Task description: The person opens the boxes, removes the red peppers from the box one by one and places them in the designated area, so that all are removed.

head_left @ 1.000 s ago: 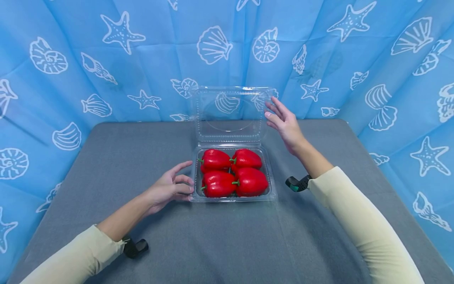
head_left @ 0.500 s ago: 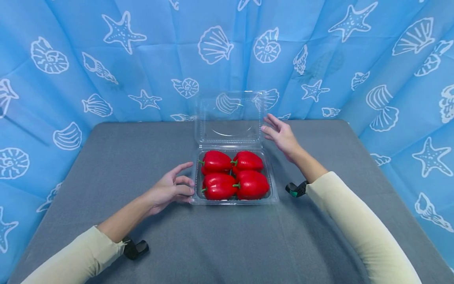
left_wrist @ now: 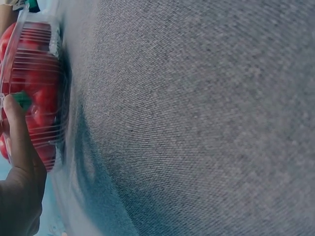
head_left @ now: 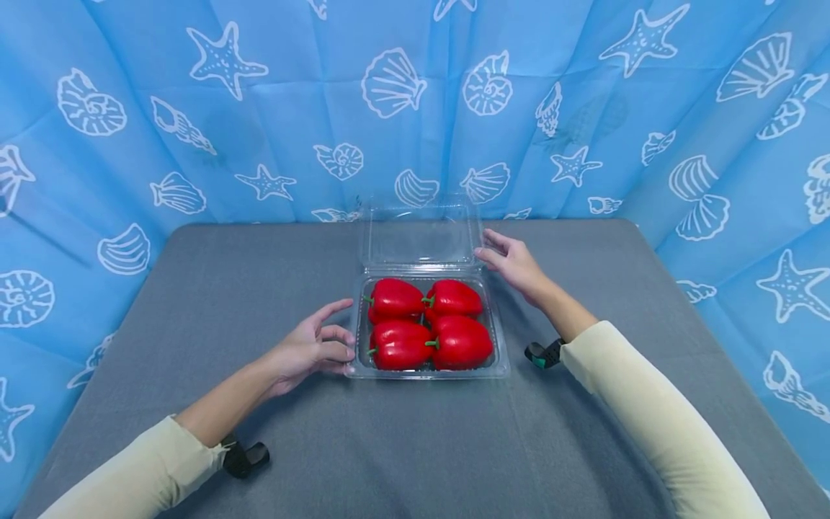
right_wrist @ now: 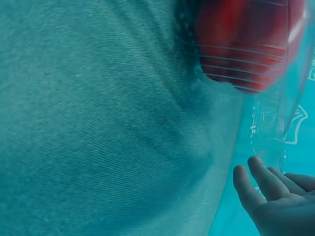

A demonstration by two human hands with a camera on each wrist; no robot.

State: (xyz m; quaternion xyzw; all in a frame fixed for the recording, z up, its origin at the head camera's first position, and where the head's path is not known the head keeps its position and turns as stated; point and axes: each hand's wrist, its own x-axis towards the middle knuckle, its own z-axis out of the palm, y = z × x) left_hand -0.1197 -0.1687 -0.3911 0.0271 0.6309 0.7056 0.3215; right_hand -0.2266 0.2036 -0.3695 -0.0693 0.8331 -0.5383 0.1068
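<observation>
Curtain (head_left: pixel 272 137) beyond far edge of surface (head_left: pixel 246 274) | box (head_left: pixel 428 374) of peppers (head_left: pixel 397 344) near that edge's middle, lid (head_left: pixel 421 238) tilted back | left hand (head_left: pixel 303 353): fingers spread, touching box | right hand (head_left: pixel 519 267): fingers parted beside lid, contact unclear

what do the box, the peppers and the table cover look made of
Clear rectangular hinged box: probably thin glossy plastic; its lid is see-through with bright glints.
Four red bell peppers: smooth and glossy, with bright highlights; could be real or plastic imitations.
Grey table cover: likely matte woven fabric; fine ribbed weave shows in the left wrist view.
</observation>
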